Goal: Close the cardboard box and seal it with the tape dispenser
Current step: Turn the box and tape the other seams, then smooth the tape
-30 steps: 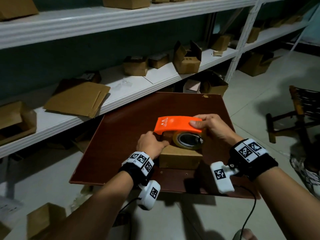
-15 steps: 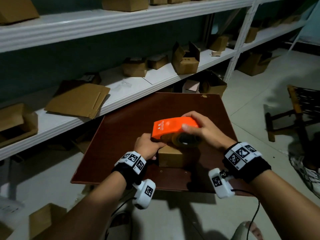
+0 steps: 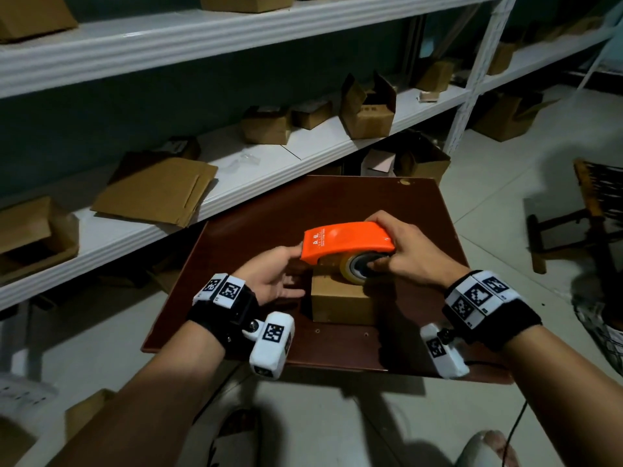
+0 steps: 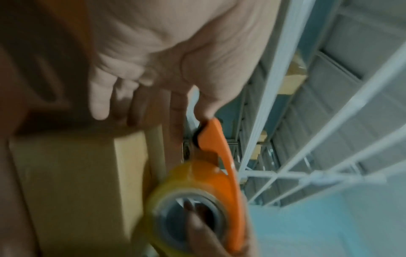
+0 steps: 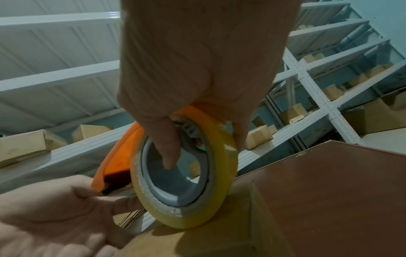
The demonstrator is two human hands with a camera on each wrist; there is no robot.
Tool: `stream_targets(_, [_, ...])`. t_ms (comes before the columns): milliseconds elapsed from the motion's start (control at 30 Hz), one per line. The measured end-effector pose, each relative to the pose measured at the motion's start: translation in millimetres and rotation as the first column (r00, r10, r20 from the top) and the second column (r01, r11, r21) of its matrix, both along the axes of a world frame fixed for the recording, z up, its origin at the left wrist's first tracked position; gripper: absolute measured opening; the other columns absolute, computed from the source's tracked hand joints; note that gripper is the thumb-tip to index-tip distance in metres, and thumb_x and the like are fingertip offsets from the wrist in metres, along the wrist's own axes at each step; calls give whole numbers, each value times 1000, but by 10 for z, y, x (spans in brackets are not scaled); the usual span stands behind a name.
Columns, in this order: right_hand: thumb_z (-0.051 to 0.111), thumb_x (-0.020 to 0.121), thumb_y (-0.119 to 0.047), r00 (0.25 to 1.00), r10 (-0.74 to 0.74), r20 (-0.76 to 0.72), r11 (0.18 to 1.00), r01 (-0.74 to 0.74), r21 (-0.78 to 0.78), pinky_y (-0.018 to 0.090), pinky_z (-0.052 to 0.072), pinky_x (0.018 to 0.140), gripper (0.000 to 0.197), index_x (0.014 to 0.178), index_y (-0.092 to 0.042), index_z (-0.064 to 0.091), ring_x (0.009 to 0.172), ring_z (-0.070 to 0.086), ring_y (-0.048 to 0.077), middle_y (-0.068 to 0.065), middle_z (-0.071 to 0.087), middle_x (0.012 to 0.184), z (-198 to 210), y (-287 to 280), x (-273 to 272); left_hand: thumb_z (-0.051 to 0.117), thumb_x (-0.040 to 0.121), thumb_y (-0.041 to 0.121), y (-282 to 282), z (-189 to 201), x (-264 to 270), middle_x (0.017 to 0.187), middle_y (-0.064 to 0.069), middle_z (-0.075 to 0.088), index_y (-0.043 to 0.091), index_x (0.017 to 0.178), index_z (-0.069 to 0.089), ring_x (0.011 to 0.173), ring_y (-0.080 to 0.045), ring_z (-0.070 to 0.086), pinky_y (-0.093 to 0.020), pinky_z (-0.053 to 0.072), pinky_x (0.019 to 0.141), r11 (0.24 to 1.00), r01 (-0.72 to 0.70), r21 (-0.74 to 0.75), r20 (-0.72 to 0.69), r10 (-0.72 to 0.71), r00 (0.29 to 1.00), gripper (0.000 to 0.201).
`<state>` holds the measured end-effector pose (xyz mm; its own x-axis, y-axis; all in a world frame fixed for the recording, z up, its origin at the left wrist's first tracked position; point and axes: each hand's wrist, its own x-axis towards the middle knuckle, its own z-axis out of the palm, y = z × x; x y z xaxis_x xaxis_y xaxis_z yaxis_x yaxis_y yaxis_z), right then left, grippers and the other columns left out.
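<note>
The right hand (image 3: pixel 409 254) grips the orange tape dispenser (image 3: pixel 347 240) atop the closed cardboard box (image 3: pixel 340 303), at the table's (image 3: pixel 421 210) six o'clock edge. At the box's nine o'clock, the left hand (image 3: pixel 273 276) lies spread, thumb touching the dispenser's nose. Only the right wrist view shows a finger (image 5: pixel 167 147) hooked inside the roll's core.

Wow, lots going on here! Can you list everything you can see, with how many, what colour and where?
cardboard box: one, brown, closed, on the table.
tape dispenser: one, orange, over the box top.
tape roll: one, yellowish, in the dispenser, resting on the box.
table: one, dark reddish-brown.
shelves: white, behind the table, holding several brown boxes.
flattened cardboard: brown, on the lower shelf.
left hand: open, beside the box, thumb at the dispenser's front.
right hand: its grip holds the dispenser.
</note>
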<state>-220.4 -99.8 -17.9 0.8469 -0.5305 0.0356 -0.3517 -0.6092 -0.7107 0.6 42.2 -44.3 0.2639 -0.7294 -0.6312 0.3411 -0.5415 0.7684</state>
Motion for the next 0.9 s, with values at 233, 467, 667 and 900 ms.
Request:
stream_targets(233, [78,82,-5,1000,-10,-29,999,9,-37,39,53,88,61,130,-24,46,102,61,19,2,60,112,46,66,92,60,100,10,-46,-83,13,111,-8,69,18,97,69,123,-27,64,-47,51,106,989,-142,41,-137,146,980,13])
stream_targets(467, [78,79,-2,998,-60,14,998,60,-26,40,53,87,66,132,-22,45,100,61,20,3,59,112,21,104,112,67,97,5,-35,-81,10,103,-8,72,15,100,74,105,-21,68,-43,56,102,994,-109,15,25,108,994,12])
stream_targets(667, [80,69,12,867,-349,355,906,216,364,36,59,86,59,114,-20,59,101,71,20,7,70,111,-414,246,52,75,90,5,-52,-196,4,90,-22,72,10,75,82,84,-33,67,-45,53,82,997,-76,-3,313,73,947,17])
stream_targets(900, [74,66,18,793,-477,379,835,275,476,49,60,91,52,106,-13,64,99,74,25,14,73,105,-651,294,83,70,87,-6,-17,-156,43,84,-13,75,0,96,83,85,-28,70,-46,61,89,996,-90,1,329,85,940,17])
